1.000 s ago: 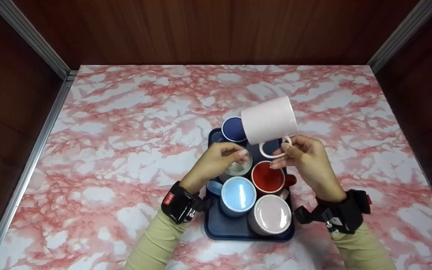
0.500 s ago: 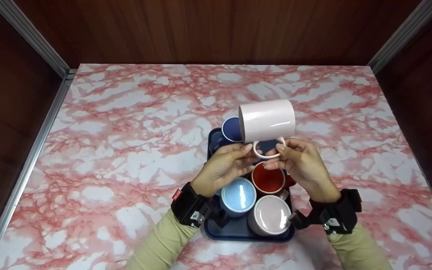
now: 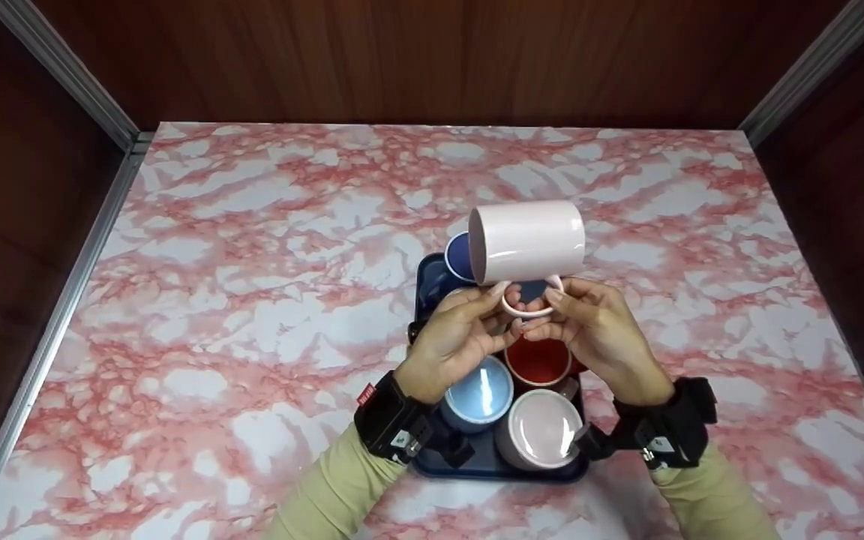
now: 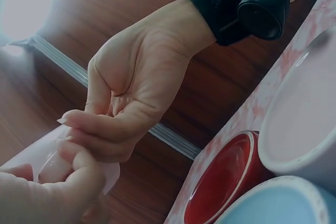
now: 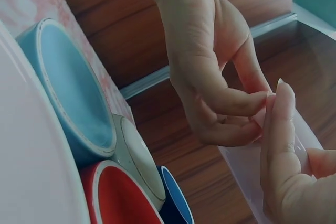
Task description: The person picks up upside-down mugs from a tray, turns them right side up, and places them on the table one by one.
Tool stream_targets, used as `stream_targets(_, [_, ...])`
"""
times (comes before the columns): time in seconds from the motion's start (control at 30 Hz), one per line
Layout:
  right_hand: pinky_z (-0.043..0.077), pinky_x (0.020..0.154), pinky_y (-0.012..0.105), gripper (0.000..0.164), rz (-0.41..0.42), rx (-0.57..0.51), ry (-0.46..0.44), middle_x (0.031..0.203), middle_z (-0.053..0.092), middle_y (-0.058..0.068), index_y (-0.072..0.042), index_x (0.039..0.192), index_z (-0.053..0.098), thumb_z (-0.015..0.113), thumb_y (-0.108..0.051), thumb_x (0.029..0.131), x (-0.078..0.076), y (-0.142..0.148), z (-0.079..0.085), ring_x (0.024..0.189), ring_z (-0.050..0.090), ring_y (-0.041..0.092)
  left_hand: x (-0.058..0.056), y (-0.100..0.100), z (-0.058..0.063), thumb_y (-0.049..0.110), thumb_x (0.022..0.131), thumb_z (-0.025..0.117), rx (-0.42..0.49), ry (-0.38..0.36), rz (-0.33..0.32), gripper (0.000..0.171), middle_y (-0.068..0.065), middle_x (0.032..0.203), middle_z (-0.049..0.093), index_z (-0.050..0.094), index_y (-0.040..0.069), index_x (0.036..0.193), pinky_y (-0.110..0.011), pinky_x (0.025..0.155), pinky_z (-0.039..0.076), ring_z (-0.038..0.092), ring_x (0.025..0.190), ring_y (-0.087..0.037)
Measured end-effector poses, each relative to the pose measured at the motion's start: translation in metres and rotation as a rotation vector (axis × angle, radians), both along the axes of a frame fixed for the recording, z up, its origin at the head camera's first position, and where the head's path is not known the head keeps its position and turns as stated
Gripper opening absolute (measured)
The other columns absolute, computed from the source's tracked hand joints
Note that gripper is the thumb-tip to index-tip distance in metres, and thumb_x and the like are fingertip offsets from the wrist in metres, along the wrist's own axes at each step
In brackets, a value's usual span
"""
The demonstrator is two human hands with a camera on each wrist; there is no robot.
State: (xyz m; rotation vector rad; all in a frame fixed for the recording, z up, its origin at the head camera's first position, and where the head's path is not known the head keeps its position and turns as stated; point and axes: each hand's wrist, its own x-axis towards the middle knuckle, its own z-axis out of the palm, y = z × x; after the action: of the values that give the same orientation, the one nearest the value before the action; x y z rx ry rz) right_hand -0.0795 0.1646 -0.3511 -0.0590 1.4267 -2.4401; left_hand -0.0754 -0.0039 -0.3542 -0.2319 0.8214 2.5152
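A pale pink mug (image 3: pixel 528 240) is held up on its side above the tray, its rim facing left and its handle toward the person. My left hand (image 3: pixel 451 341) pinches the handle near the rim end with thumb and fingers. Near the base end, the thumb and fingers of my right hand (image 3: pixel 604 330) grip the same handle. Both sets of fingertips come close together in the left wrist view, where the mug's body is partly hidden behind them. Beneath the hands are a red mug (image 3: pixel 538 364) and a light blue mug (image 3: pixel 478 394).
A dark blue tray (image 3: pixel 469 461) carries the standing mugs. Another pale pink mug (image 3: pixel 543 427) stands at its front right, a dark blue mug (image 3: pixel 457 256) at the back left. A whitish cup (image 5: pixel 140 156) shows between mugs. Wooden panels (image 3: pixel 432 60) enclose the marbled table (image 3: pixel 252 300).
My left hand has come up and right from over the whitish cup and taken hold of the handle. The pink mug has levelled and shifted slightly left, with my right hand still gripping it.
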Motion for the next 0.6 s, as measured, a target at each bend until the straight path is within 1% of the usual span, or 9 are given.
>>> stream_targets(0.2, [0.053, 0.057, 0.029, 0.017, 0.051, 0.007, 0.058, 0.079, 0.064, 0.015, 0.004, 0.089, 0.056, 0.04, 0.006, 0.093, -0.0004, 0.0018, -0.0037, 0.061, 0.063, 0.022, 0.003, 0.0048, 0.0008, 0.001, 0.096, 0.04, 0.026, 0.002, 0.065, 0.022, -0.008, 0.081, 0.057, 0.058, 0.0, 0.082, -0.025, 0.066, 0.047, 0.053, 0.07, -0.014])
stream_targets(0.3, [0.052, 0.057, 0.028, 0.014, 0.078, 0.02, 0.086, 0.078, 0.063, 0.013, 0.005, 0.089, 0.057, 0.043, 0.005, 0.093, 0.0004, 0.0036, -0.0057, 0.059, 0.063, 0.02, 0.0046, 0.0065, 0.0012, 0.0, 0.096, 0.039, 0.043, 0.022, 0.079, 0.019, -0.01, 0.078, 0.054, 0.054, -0.002, 0.085, -0.023, 0.065, 0.047, 0.052, 0.069, -0.014])
stream_targets(0.47, [0.052, 0.056, 0.028, 0.013, 0.112, 0.04, 0.112, 0.078, 0.062, 0.012, 0.004, 0.09, 0.059, 0.046, 0.004, 0.092, 0.0019, 0.0046, -0.0086, 0.059, 0.062, 0.019, 0.0067, 0.0068, 0.0017, 0.0, 0.096, 0.038, 0.049, 0.046, 0.094, 0.016, -0.009, 0.076, 0.052, 0.051, -0.003, 0.087, -0.02, 0.062, 0.046, 0.05, 0.068, -0.012])
stream_targets(0.6, [0.052, 0.057, 0.028, 0.009, 0.11, 0.101, 0.124, 0.078, 0.062, 0.01, 0.004, 0.091, 0.058, 0.049, 0.002, 0.092, 0.0026, 0.0029, -0.0094, 0.059, 0.061, 0.019, 0.0087, 0.0061, 0.0003, 0.001, 0.096, 0.038, 0.036, 0.063, 0.119, 0.019, -0.008, 0.073, 0.052, 0.053, -0.003, 0.087, -0.018, 0.058, 0.044, 0.05, 0.064, -0.012])
